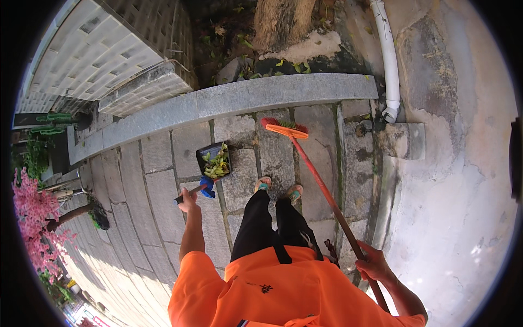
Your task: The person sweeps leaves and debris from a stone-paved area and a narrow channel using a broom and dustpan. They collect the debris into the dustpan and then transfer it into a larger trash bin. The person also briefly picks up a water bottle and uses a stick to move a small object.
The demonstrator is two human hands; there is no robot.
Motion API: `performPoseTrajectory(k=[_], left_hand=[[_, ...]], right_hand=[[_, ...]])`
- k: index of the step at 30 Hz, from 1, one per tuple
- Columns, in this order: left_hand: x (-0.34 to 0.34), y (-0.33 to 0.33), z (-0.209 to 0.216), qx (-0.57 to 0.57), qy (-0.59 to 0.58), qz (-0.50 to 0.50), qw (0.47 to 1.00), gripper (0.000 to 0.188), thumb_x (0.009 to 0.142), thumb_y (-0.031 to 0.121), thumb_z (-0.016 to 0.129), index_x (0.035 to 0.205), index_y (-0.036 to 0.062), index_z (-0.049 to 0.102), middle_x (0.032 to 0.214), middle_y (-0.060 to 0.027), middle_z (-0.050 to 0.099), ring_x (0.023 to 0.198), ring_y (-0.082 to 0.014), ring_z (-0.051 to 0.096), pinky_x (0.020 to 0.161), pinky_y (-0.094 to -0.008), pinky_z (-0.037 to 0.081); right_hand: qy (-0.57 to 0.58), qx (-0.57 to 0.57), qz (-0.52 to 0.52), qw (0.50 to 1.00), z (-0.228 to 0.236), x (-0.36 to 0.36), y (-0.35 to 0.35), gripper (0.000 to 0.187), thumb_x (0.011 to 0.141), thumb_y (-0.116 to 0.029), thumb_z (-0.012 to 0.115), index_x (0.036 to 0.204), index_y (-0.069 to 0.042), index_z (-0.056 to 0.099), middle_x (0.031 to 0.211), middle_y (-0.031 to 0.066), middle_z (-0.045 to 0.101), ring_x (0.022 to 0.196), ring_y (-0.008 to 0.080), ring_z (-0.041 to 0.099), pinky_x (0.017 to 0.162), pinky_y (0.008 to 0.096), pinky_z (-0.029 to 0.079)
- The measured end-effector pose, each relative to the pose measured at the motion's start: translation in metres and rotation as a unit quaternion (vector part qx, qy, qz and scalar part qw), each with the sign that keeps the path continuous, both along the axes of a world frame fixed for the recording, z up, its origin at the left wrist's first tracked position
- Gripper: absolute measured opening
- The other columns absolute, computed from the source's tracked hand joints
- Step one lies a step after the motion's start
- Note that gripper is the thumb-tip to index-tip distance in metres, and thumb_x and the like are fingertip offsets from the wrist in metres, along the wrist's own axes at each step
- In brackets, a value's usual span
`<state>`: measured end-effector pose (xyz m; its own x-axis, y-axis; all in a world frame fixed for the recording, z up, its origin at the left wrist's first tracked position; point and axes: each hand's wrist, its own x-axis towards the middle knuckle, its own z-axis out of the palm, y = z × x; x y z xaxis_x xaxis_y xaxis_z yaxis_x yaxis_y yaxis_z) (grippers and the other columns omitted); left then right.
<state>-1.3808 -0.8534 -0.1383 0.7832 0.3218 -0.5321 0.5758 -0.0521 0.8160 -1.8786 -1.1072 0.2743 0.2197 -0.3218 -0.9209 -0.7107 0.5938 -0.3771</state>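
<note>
Grey stone paving spreads between a weathered plaster wall and a pale stone kerb, beyond which a tree trunk rises from a planting bed. On the paving, a person in an orange shirt and black trousers holds a tool in each hand. The right hand wraps round the shaft of a long-handled broom, its orange-and-red head out ahead of the feet. Fingers of the left hand close on the handle of a black dustpan, a blue piece gathered where handle meets pan.

Yellow-green leaves fill much of the pan, suggesting a clean-up well under way; the load is not yet tipped out. More leaves lie in the bed; whether those are to be collected cannot be told.

No brand or label is readable: a dark mark on the shirt and a pale panel at lower left yield no clear words.
</note>
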Motion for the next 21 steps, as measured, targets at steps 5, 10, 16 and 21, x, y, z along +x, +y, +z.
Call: performPoseTrajectory(k=[5,10,16,21], left_hand=[[-0.001,0.01,0.003,-0.023,0.001,-0.024,0.999,0.02,0.079,0.012,0.07,0.088,-0.0007,0.058,0.079,-0.0117,0.061,0.058,-0.0182,0.061,0.049,-0.0263,0.052],[0.003,0.014,0.007,-0.006,0.033,-0.024,0.999,0.022,0.077,0.005,0.069,0.095,0.0013,0.056,0.08,-0.01,0.061,0.06,-0.017,0.062,0.049,-0.0269,0.051],[-0.001,0.034,0.036,0.015,0.067,-0.1,0.993,0.046,0.074,0.009,0.071,0.114,0.0025,0.048,0.084,-0.0119,0.061,0.063,-0.0222,0.062,0.049,-0.0319,0.05],[-0.027,0.05,0.049,0.03,0.095,-0.084,0.991,0.071,0.074,0.011,0.07,0.132,0.006,0.029,0.096,-0.0137,0.059,0.065,-0.0256,0.062,0.051,-0.0381,0.05]], right_hand=[[-0.007,-0.043,0.061,0.997,0.027,0.007,-0.008,0.064,0.081,0.001,0.059,0.139,-0.006,0.034,0.058,0.0049,0.056,0.04,0.0106,0.052,0.037,0.0254,0.041],[-0.063,-0.149,0.146,0.976,-0.023,0.031,-0.051,0.06,0.082,-0.002,0.058,0.138,-0.006,0.037,0.055,0.0025,0.054,0.042,0.0086,0.053,0.039,0.0245,0.042],[-0.148,-0.169,0.164,0.961,-0.081,0.085,-0.132,0.061,0.084,-0.003,0.054,0.141,-0.003,0.031,0.059,0.0032,0.055,0.04,0.009,0.051,0.039,0.0258,0.042],[-0.132,-0.133,0.158,0.969,-0.131,0.068,-0.169,0.061,0.089,-0.004,0.052,0.143,-0.001,0.025,0.061,0.0044,0.053,0.039,0.0106,0.047,0.039,0.0297,0.038]])
